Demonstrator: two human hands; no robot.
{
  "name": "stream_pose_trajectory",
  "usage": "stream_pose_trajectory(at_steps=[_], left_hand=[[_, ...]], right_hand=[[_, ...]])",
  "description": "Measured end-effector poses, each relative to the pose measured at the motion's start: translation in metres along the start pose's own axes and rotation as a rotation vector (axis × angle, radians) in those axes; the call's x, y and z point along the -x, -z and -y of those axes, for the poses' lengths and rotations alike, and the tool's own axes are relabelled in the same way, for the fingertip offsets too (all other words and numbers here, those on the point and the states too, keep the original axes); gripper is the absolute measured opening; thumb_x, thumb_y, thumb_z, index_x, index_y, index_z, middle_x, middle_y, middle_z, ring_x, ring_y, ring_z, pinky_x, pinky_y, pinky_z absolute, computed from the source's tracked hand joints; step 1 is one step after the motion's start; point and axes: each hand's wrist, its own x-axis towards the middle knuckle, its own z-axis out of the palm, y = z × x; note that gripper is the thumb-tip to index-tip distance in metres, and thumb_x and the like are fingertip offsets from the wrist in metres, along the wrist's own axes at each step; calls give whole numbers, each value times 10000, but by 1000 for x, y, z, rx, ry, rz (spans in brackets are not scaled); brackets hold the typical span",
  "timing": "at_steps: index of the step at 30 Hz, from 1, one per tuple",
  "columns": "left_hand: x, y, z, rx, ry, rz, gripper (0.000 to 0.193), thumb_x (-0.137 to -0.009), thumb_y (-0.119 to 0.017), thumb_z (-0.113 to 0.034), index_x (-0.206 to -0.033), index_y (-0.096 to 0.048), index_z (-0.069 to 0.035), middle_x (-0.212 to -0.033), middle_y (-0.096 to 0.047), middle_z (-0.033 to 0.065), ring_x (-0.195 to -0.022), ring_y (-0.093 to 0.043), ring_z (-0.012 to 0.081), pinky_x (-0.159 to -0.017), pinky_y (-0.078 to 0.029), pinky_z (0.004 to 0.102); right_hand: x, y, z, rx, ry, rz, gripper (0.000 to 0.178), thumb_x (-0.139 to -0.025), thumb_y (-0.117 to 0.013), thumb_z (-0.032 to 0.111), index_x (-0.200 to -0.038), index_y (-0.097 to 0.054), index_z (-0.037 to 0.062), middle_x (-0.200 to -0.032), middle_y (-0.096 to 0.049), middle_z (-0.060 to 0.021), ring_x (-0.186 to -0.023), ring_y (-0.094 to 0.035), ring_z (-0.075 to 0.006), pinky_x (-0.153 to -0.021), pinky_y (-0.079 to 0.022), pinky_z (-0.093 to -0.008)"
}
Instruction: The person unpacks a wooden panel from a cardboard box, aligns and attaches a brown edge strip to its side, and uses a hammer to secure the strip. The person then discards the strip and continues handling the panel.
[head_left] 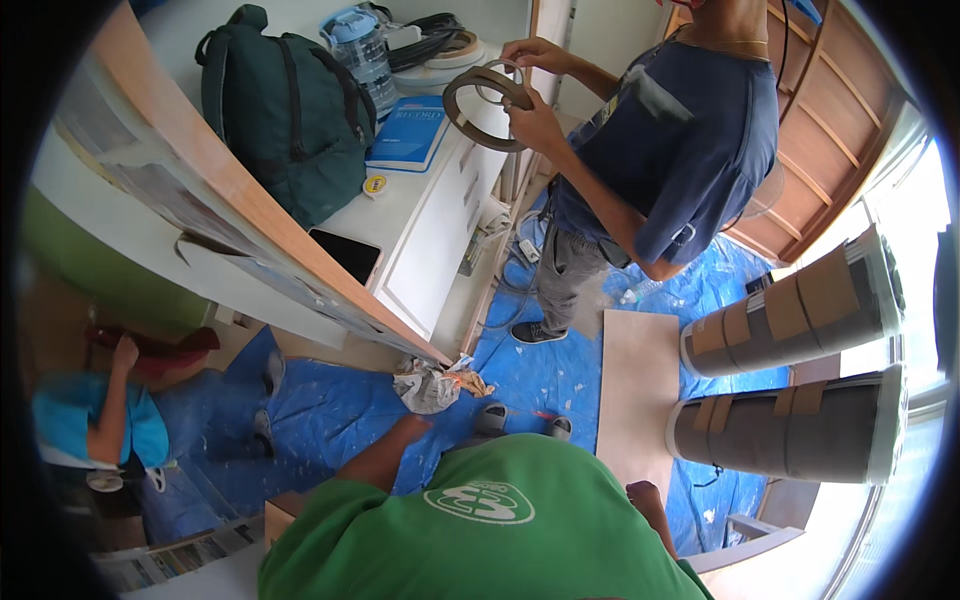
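Note:
My left hand [408, 428] hangs low in front of my green shirt, just below a crumpled plastic bag [428, 387] on the floor; its fingers are too blurred to make out. On the other side, my right hand [643, 490] shows only in part beside my body, near the edge of a tan board [637, 385], and its fingers are hidden. Nothing can be seen in either hand. Facing me, a co-worker in a dark blue shirt [690, 130] handles a wide brown roll of banding or tape [462, 98] with both hands.
Blue sheeting [335, 405] covers the floor. Two large wrapped cylinders [800, 310] lie at right. A white cabinet [415, 235] bears a dark green backpack [285, 120], a blue book [408, 132], a water jug [360, 60] and a phone [345, 256]. At far left, another person [110, 420] works.

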Motion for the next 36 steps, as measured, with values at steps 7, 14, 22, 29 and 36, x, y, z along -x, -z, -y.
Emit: stream_pose_trajectory(at_steps=[7, 14, 22, 29, 36], left_hand=[[74, -50, 28, -208, -34, -101, 329, -976, -558, -366, -1117, -739, -129, -1098, -716, 189, -987, -691, 401, -878, -540, 506], [117, -157, -47, -284, -126, -138, 313, -953, -562, -318, -1115, -718, -101, -1012, -706, 197, -985, -683, 395, -850, -547, 502], [189, -237, -104, -266, 56, -160, 227, -910, -582, -239, -1034, -723, -113, -1015, -716, 158, -966, -688, 368, -834, -553, 494], [228, -288, -82, -286, 309, -82, 280, -869, -675, -265, -1046, -683, -48, -1025, -719, 177, -997, -689, 359, -854, -556, 487], [218, -289, -73, -139, 215, -285, 373, -916, -641, -371, -1051, -670, -24, -985, -716, 195, -965, -689, 387, -853, -551, 491]], right_hand=[[-84, 65, 14, -39, 35, 93, 141, -918, -678, 153, -876, -615, 34, -731, -651, -113, -581, -652, -220, -483, -521, -344], [-164, 144, 22, -287, -378, -33, 152, -929, -656, 134, -914, -598, -5, -738, -648, -157, -572, -649, -255, -461, -507, -376], [-256, 176, -9, -98, -137, 342, 188, -925, -665, 197, -851, -645, 25, -736, -652, -147, -563, -634, -246, -464, -501, -391], [-254, 154, 67, 397, 87, 280, 226, -941, -655, 231, -804, -675, 52, -668, -656, -98, -447, -607, -238, -410, -480, -376], [-212, 154, 112, -37, -205, 166, 332, -930, -722, 334, -974, -690, 7, -898, -710, -197, -660, -730, -349, -515, -569, -460]])
